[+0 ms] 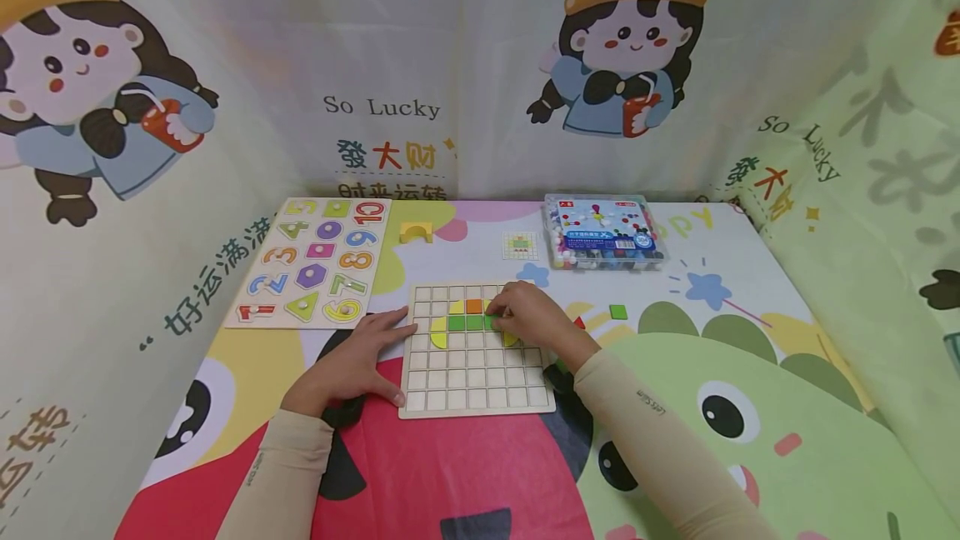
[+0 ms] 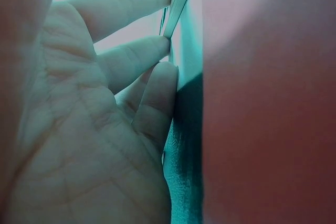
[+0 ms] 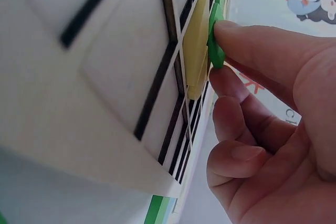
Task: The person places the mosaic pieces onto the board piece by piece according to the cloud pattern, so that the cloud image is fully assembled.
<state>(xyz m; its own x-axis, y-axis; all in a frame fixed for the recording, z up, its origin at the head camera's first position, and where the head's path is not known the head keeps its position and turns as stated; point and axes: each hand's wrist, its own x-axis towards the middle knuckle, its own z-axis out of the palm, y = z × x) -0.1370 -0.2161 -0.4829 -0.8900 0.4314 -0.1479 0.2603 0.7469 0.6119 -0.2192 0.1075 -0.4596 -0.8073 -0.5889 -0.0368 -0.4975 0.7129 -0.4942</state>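
Observation:
A square wooden grid board [image 1: 477, 400] lies on the table in front of me. In its upper rows sit an orange square tile [image 1: 474, 307], green square tiles [image 1: 456, 322] and yellow curved-edge pieces [image 1: 439, 338]. With thumb and index finger, my right hand [image 1: 536, 319] pinches a green tile [image 3: 214, 40] at the right end of the green row. That tile stands close beside a yellow piece [image 3: 195, 40] in the right wrist view. My left hand [image 1: 348, 365], fingers spread and extended, touches the board's left edge. The right hand covers part of the pattern in the head view.
To the right lie a loose green tile [image 1: 618, 312] and a red piece [image 1: 580, 323] partly behind the wrist. Behind the board are a pattern card [image 1: 521, 246], a clear plastic box [image 1: 603, 232] and a yellow arch block [image 1: 416, 232]. A number puzzle board [image 1: 258, 294] lies left.

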